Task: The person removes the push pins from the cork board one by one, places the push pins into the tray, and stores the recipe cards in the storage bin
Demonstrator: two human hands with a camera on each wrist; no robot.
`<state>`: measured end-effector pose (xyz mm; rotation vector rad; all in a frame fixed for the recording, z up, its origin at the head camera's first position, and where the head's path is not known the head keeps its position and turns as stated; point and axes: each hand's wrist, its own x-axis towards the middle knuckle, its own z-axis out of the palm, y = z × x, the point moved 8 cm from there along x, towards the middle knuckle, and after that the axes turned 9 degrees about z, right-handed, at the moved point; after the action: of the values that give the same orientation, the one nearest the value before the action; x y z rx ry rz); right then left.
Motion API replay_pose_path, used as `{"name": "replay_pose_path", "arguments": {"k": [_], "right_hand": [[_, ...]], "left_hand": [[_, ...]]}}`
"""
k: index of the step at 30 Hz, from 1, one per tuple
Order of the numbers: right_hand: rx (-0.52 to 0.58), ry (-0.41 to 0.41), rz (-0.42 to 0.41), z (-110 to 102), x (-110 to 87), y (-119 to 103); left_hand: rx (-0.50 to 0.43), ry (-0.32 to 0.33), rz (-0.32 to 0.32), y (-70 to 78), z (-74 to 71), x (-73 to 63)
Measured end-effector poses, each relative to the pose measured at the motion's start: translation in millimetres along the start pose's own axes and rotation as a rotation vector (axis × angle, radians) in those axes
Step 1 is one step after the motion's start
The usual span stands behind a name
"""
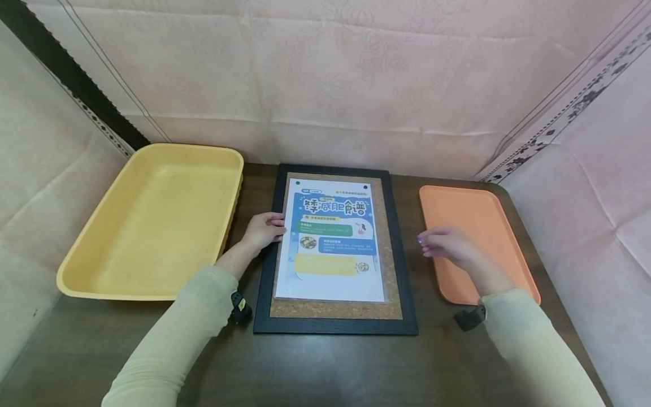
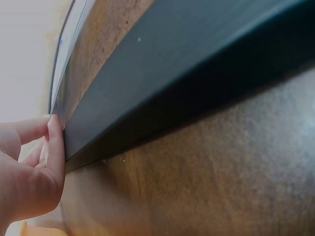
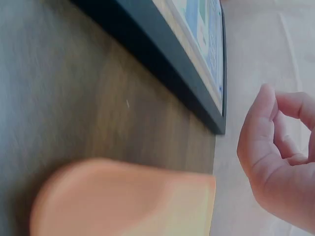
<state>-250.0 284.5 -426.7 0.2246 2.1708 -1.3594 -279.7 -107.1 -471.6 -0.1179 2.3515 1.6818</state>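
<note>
A printed poster [image 1: 333, 282] with Chinese text lies on a cork board [image 1: 335, 310] in a black frame [image 1: 335, 326]. Small round pins sit at its upper corners, a green pin [image 1: 298, 182] and a dark pin [image 1: 365, 186]. At the poster's left edge my left hand [image 1: 261, 233] pinches the sheet between thumb and finger, over the frame's side. My right hand [image 1: 450, 246] hovers above the left part of the orange tray [image 1: 468, 206], thumb and fingertip together. A tiny purple thing [image 1: 419, 241] shows at those fingertips, too small to identify.
A large yellow tray [image 1: 157, 220] stands to the left of the frame on the dark wooden table [image 1: 325, 373]. Pale patterned cloth [image 1: 330, 73] hangs behind and on both sides. Dark wrist cameras [image 1: 240, 308] are strapped to both sleeves.
</note>
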Motion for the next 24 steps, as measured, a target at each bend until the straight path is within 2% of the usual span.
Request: {"name": "replay_pose_path", "arguments": {"k": [6, 11, 16, 24], "right_hand": [[0.189, 0.048, 0.006, -34.3, 2.3, 5.7], [0.221, 0.103, 0.061, -57.1, 6.1, 14.9], [0.304, 0.136, 0.092, -72.4, 7.9, 22.7], [0.258, 0.227, 0.196, -87.9, 11.5, 45.1]], "left_hand": [[-0.008, 0.002, -0.004, -0.9, 0.3, 0.6], [-0.017, 0.002, -0.006, -1.7, 0.3, 1.3], [-0.02, 0.008, -0.009, -1.4, -0.1, 1.2], [-0.023, 0.0, -0.006, -1.5, 0.0, 1.2]]}}
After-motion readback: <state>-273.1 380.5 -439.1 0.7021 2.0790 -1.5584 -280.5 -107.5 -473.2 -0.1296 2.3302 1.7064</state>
